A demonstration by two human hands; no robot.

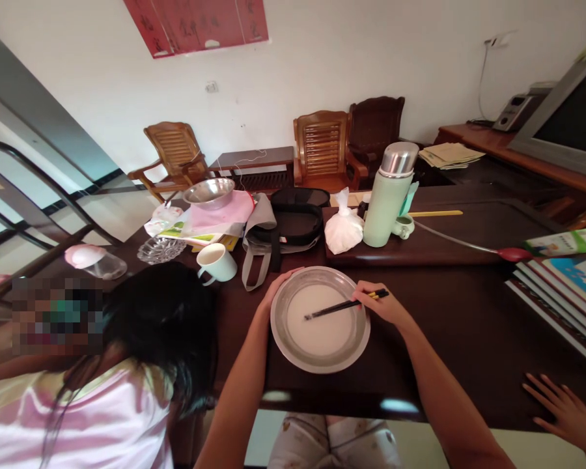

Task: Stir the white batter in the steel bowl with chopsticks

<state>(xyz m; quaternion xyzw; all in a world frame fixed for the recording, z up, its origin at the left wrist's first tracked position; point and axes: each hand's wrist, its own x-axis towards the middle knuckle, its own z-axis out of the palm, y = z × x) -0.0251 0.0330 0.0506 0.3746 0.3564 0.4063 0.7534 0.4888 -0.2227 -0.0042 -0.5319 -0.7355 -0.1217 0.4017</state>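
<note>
A round metal basin [355,344] with a white liquid mixture in it sits on the dark wooden table [469,326] in front of me. My left hand [272,293] grips the basin's far left rim, fingers curled over it. My right hand [381,306] is closed on a pair of dark chopsticks [339,306], whose tips dip into the white mixture near the middle of the basin.
Behind the basin stand a green thermos [388,198], a tied white bag [342,228], a small cup [403,226], a black bag [293,221] and a mint mug [217,262]. A person in a pink-white shirt [102,404] leans in at left. Another person's hand [564,410] lies on the table's right edge. Books [561,286] are stacked right.
</note>
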